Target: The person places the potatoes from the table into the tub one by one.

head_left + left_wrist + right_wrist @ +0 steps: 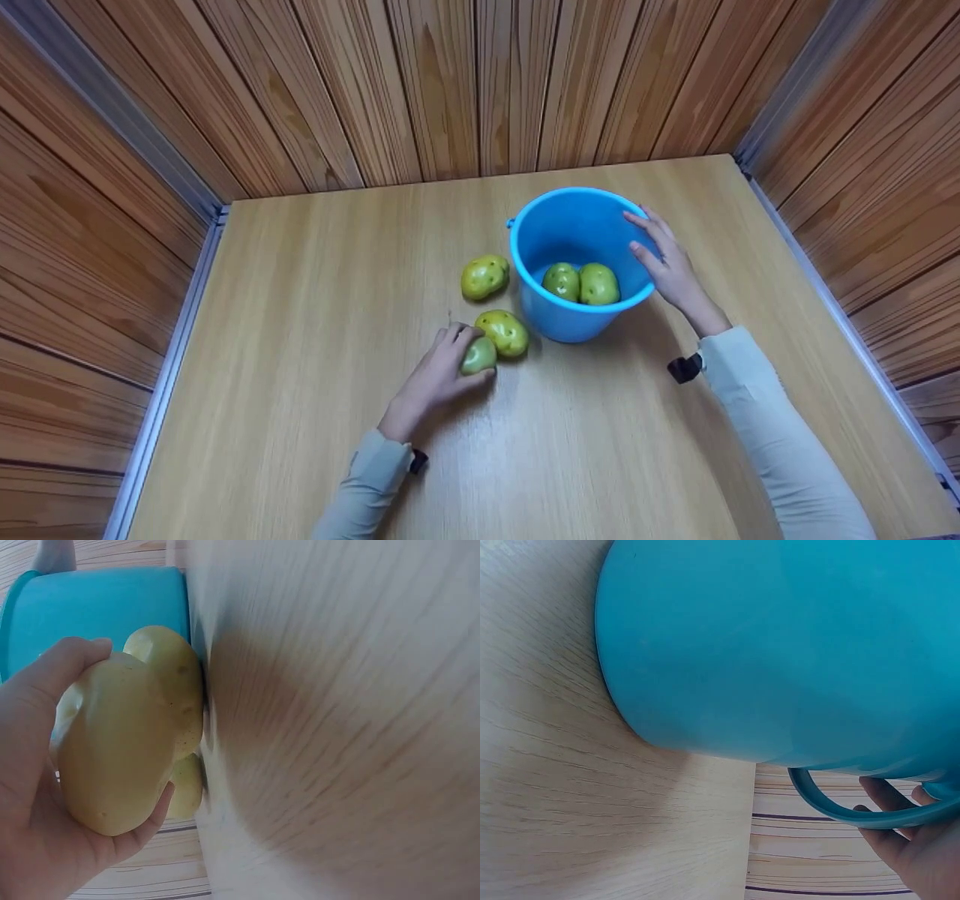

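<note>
My left hand [435,376] grips a yellow-green potato [478,357], its fingers and thumb curled round the sides. In the left wrist view the held potato [116,746] overlaps another potato [169,679] lying on the table. In the head view that spotted potato [504,334] lies just beyond the held one; a second loose potato [484,277] is farther back. At right stands an upright blue bucket [566,321] with two potatoes [598,284] inside. My right hand [669,271] holds the bucket's right rim, near the handle [832,811] seen in the right wrist view.
The wooden table [315,300] carries the bucket and potatoes. Wood-plank walls [442,82] rise at the back and both sides, with metal strips [180,330] along the side edges.
</note>
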{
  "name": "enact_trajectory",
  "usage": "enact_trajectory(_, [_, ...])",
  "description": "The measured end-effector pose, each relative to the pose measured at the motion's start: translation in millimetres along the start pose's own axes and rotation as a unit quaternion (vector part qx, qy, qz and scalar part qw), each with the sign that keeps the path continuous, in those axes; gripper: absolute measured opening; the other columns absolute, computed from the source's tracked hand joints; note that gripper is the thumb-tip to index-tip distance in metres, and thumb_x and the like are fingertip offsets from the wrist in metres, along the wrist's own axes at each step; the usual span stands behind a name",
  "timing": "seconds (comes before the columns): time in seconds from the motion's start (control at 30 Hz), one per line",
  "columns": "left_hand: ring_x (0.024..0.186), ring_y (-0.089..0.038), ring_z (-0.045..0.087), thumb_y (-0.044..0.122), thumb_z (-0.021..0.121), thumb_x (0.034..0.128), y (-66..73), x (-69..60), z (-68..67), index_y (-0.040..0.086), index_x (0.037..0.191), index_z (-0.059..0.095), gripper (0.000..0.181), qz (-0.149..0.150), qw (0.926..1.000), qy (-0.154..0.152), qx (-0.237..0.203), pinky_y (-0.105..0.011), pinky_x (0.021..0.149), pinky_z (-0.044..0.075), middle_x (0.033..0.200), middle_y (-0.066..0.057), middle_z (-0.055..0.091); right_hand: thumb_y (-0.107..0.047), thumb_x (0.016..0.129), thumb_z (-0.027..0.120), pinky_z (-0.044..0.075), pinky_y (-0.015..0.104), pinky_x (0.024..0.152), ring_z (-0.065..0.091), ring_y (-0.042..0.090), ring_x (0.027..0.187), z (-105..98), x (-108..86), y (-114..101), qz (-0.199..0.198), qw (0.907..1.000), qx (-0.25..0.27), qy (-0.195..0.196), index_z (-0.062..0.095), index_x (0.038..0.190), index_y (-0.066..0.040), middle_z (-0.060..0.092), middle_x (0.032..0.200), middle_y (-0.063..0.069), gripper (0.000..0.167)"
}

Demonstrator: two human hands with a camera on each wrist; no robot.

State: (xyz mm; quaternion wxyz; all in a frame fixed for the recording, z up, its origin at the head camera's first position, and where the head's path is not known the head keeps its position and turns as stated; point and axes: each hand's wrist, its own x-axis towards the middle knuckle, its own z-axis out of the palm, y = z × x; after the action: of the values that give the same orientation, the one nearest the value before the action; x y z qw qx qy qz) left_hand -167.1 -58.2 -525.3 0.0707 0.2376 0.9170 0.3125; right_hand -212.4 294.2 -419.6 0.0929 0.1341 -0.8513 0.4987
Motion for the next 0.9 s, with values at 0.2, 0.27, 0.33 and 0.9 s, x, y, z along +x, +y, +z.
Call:
enact_trajectory(0.2, [0.113,-0.02,0.045,0.048,0.063,0.0823,1.5,1.3,-5.6,0.02,0.13,0.044,0.059,-0.001,1.0,0.0,-0.002,-0.037,0.091,0.046,0.128,-0.003,0.043,-0.009,0.094,0.047,0.024,0.064,0.102,0.017,0.041,0.138,0,0.2,0,-0.001,1.0,0.001,0.0,0.038,0.139,0.001,0.018,0.152,0.019,0.046])
enact_trajectory(0.27, [0.114,-0.021,0.045,0.048,0.063,0.0824,2.2,1.9,-7.5,0.02,0.131,0.044,0.059,-0.004,1.0,0.0,-0.002,-0.039,0.092,0.046,0.13,-0.005,0.043,-0.009,0.094,0.047,0.024,0.064,0.102,0.017,0.04,0.138,0,0.1,0,-0.002,1.0,0.002,0.001,0.038,0.138,0.001,0.018,0.152,0.019,0.046])
enact_trajectory(0.33, [0.117,-0.023,0.044,0.048,0.063,0.0824,3.2,2.3,-9.0,0.021,0.132,0.044,0.06,-0.01,0.9999,-0.001,-0.004,-0.041,0.093,0.045,0.132,-0.006,0.043,-0.009,0.094,0.047,0.024,0.064,0.102,0.017,0.04,0.138,0,0.0,0,-0.003,1.0,0.004,0.001,0.038,0.138,0.001,0.018,0.152,0.019,0.046])
enact_trajectory(0.9, [0.11,-0.019,0.045,0.042,0.065,0.0826,7.4,4.6,-15.5,0.015,0.13,0.045,0.058,0.046,0.9977,0.044,0.024,-0.036,0.091,0.046,0.124,-0.004,0.045,-0.008,0.094,0.047,0.024,0.064,0.103,0.019,0.039,0.138,0,1.0,5,-0.01,0.9999,0.012,0.003,0.038,0.138,0.001,0.019,0.152,0.018,0.046])
